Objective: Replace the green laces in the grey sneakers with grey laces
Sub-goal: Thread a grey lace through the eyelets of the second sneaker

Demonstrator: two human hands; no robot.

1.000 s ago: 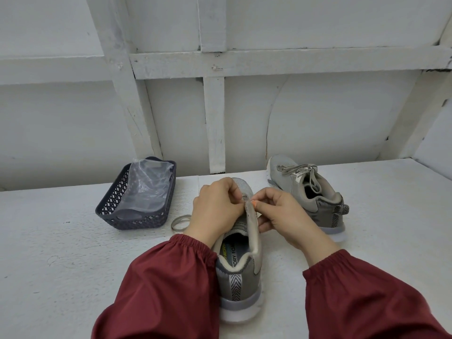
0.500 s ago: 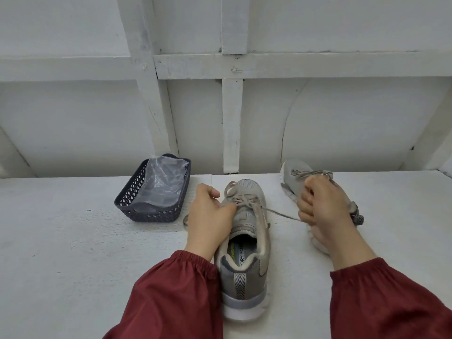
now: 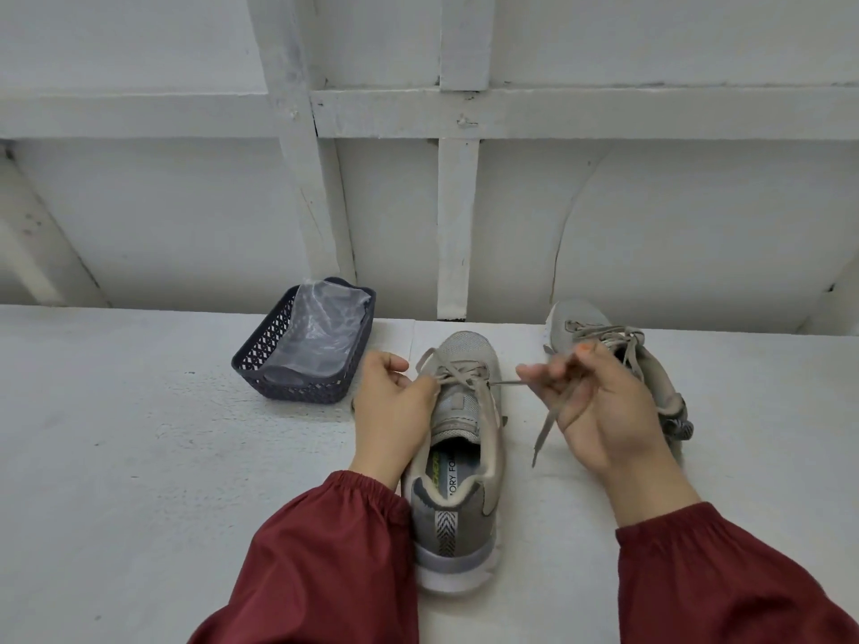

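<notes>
Landmark: near sneaker [image 3: 458, 457], toe pointing away, heel toward the person, on the white table [image 3: 139, 457].

- Grey lace [image 3: 506, 382]: already criss-crossed over the near sneaker's tongue. One free run leaves its right eyelets, goes almost level to the right, then drops as a loose tail.
- Right hand [image 3: 599, 411], right of the near sneaker: fingers [image 3: 548, 378] curled, the lace caught among them. The strand passes through the curl and its tip hangs below the palm, clear of the shoe.
- Left hand [image 3: 395, 402], against the near sneaker's left side: thumb up, fingers curled onto the crossed lacing. Whether they pinch a strand is hidden.
- Far sneaker [image 3: 599, 332], right of and beyond the near sneaker, partly behind the right hand, laced in grey.
- Basket [image 3: 260, 369] holding a clear plastic bag [image 3: 320, 332], left of and beyond the near sneaker.

Handling, my read: the lace is light, limp and flat, and twists easily. It is best taken close to the stiff tip for threading, or near the eyelet for tightening. The shoe is light enough to slide, so it wants bracing.
</notes>
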